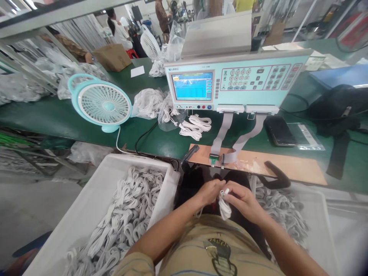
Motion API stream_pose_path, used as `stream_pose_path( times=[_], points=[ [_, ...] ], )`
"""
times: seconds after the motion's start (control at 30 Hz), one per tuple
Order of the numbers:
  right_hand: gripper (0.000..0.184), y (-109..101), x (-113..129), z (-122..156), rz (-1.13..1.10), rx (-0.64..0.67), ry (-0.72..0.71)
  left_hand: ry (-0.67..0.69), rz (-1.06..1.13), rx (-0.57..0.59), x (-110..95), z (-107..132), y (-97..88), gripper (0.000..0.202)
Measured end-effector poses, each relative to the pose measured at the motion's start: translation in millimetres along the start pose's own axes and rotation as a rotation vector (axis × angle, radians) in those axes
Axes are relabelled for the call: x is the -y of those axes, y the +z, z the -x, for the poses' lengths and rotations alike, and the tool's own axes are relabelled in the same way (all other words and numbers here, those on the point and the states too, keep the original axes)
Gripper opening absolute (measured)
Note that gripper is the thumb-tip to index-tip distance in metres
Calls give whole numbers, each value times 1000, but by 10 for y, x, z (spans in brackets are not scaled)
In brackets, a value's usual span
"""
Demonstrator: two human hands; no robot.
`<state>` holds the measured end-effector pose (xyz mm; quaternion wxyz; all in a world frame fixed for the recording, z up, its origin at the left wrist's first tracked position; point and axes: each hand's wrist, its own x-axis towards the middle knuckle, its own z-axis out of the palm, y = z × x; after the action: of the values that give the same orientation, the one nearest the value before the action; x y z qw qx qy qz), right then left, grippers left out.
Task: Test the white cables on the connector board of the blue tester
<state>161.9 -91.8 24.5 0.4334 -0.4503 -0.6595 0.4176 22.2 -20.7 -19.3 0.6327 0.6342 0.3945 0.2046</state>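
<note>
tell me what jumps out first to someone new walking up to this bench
The pale blue tester with its lit screen stands mid-bench, with a turquoise desk fan to its left. Nearer the camera, the left hand and right hand hold a coiled white cable between them. To their left, a white bin is heaped with more cable coils.

This is a factory assembly line: a long green bench (43, 115) carries a cable tester (230, 82), white bins (86, 207) hold coiled cables (120, 218), and other workers (117, 28) stand behind.
</note>
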Motion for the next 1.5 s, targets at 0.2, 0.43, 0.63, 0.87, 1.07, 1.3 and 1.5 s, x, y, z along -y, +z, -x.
stream_pose_path(
  times=[0.2, 0.43, 0.63, 0.87, 1.07, 1.3, 1.5],
  points=[
    [26, -83, -56, -21, -247, 185, 162, 428, -239, 179, -306, 220, -383, 32],
    [32, 24, -189, 34, -517, 279, 356, 471, -115, 372, -301, 239, -401, 22],
    [21, 250, -281, 74, -240, -174, 188, 315, 84, -207, -160, 331, -18, 15],
    [15, 266, -348, -57, 151, -388, -12, 187, 194, -403, -89, 206, 120, 21],
    [25, 179, -534, -219, -199, -551, 199, 138, 172, -396, -6, 23, 41, 26],
    [26, 204, -527, -317, -307, -589, 287, 89, 184, -329, 37, -65, -82, 29],
    [26, 218, -456, -322, -388, -589, 329, 108, 69, -169, -32, -62, -226, 34]
  ],
)
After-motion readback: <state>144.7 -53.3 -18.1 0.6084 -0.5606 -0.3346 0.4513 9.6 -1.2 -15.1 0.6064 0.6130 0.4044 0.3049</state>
